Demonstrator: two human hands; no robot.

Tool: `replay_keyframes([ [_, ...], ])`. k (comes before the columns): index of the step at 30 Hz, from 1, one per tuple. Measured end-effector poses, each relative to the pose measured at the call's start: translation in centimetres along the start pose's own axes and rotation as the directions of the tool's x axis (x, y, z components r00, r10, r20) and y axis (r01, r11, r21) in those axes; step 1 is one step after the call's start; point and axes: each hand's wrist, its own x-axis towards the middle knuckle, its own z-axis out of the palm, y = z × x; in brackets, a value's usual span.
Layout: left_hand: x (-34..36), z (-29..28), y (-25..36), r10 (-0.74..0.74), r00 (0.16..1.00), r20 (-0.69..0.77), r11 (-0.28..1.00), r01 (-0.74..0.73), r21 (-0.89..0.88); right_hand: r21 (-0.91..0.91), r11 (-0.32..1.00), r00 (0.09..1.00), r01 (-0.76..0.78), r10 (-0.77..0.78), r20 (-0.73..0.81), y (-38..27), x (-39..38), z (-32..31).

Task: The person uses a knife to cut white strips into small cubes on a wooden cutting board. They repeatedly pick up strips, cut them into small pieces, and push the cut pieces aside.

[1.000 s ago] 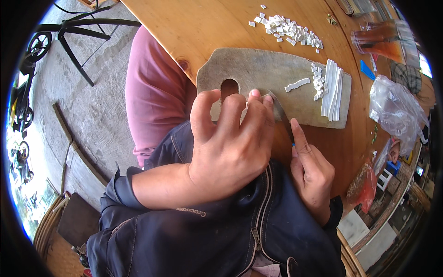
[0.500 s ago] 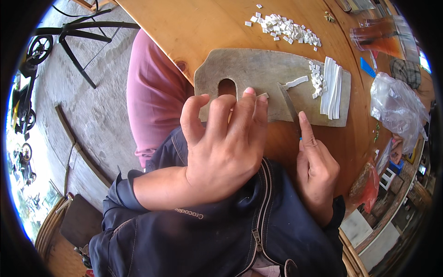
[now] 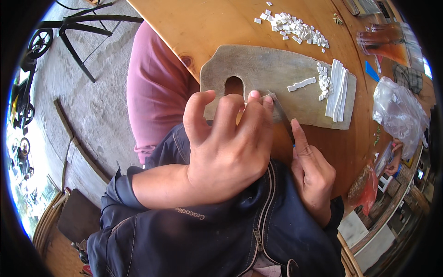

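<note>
Closest to us, the person's left hand (image 3: 226, 152) is spread wide with bent fingers, and its fingertips (image 3: 254, 98) press down on the near edge of the wooden cutting board (image 3: 263, 69). A small white piece seems to sit under those fingertips, but it is mostly hidden, so I cannot tell if the hand pinches it or just pins it down. The right hand (image 3: 314, 173) is curled around a knife, with one finger stretched out along the top of the thin blade (image 3: 279, 111), which leans onto the board right beside the left fingertips. The blade is hard and sharp, so I think it is best held from behind, by the handle. Farther along the board lie some white strips (image 3: 339, 90), small white cubes (image 3: 324, 83) and one short cut strip (image 3: 302, 84). They look light, soft and easy to break, so I would pick them up gently by their long sides. Beyond the board, a pile of white cubes (image 3: 293, 25) rests on the round wooden surface (image 3: 207, 27), and a clear plastic bag (image 3: 399, 113) sits off to the right. Compared with a second ago, the left hand has opened wider and slid a little left along the board, and the right finger now lies straighter on the blade.
</note>
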Motion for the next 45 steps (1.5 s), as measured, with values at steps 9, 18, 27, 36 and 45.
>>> replay_keyframes([
  [9, -0.1, 0.5, 0.0, -0.012, 0.999, -0.047, 0.999, 0.010, -0.035, -0.188, 0.980, 0.998, -0.062, 0.058, -0.022, -1.0, -0.1, 0.4],
  [18, 0.4, 1.4, -1.3, -0.126, 0.985, -0.116, 0.977, 0.103, -0.189, -0.030, 0.993, 0.988, -0.115, 0.112, -0.102, 1.0, 0.6, -0.6],
  [27, 1.8, 1.0, -1.3, -0.147, 0.987, -0.068, 0.978, 0.134, -0.161, 0.026, 0.993, 0.988, -0.114, 0.116, -0.100, 1.2, 0.8, -1.0],
  [36, 2.7, 1.8, -0.6, -0.103, 0.992, -0.066, 0.979, 0.090, -0.183, 0.029, 0.997, 0.994, -0.073, 0.075, -0.081, 0.5, 0.7, -0.6],
  [45, 2.5, 2.1, -0.7, -0.109, 0.991, -0.078, 0.972, 0.089, -0.219, -0.031, 0.998, 0.997, -0.062, 0.060, -0.048, 0.7, 0.7, -0.6],
])
